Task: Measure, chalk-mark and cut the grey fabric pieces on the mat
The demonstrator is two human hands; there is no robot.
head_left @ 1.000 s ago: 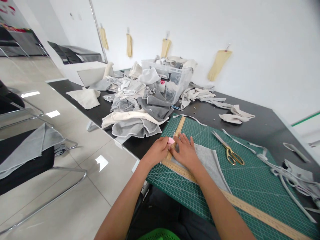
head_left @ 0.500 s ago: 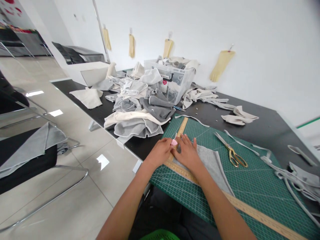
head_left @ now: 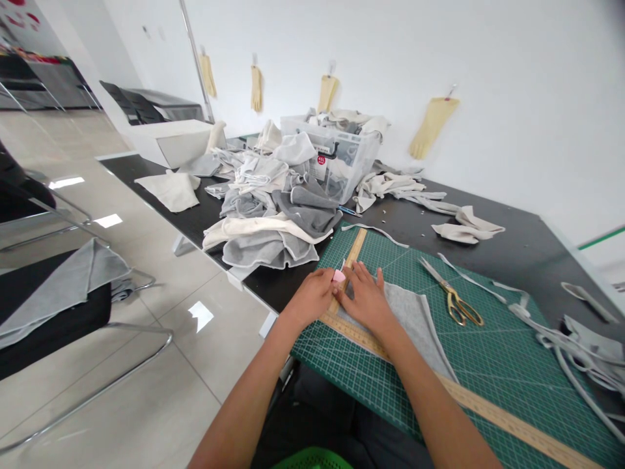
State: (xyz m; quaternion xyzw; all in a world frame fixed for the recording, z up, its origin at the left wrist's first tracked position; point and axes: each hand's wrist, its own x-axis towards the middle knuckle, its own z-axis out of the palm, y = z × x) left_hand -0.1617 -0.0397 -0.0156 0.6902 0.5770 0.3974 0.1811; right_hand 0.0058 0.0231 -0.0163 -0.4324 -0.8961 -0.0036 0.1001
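Pinched in my left hand (head_left: pixel 315 294) is a small pink piece of tailor's chalk (head_left: pixel 338 276), held against the edge of a short wooden ruler (head_left: pixel 357 245). My right hand (head_left: pixel 365 296) lies with fingers spread over that ruler and a grey fabric piece (head_left: pixel 413 316), pressing them down. A long wooden ruler (head_left: pixel 508 417) runs along the fabric's near edge, partly covered by my right forearm. All of these rest on a green cutting mat (head_left: pixel 488 352). Gold-handled scissors (head_left: pixel 454 296) lie to the right of the fabric.
A heap of grey and cream fabric (head_left: pixel 263 195) covers the table's left part. Behind it stands a clear plastic bin (head_left: pixel 349 159) full of cloth. Fabric strips (head_left: pixel 561 339) lie at the right. A chair (head_left: pixel 73 312) with folded cloth stands at the left.
Almost nothing differs. The chalk in my left hand has shifted very slightly along the ruler towards me; my right hand stays in place.
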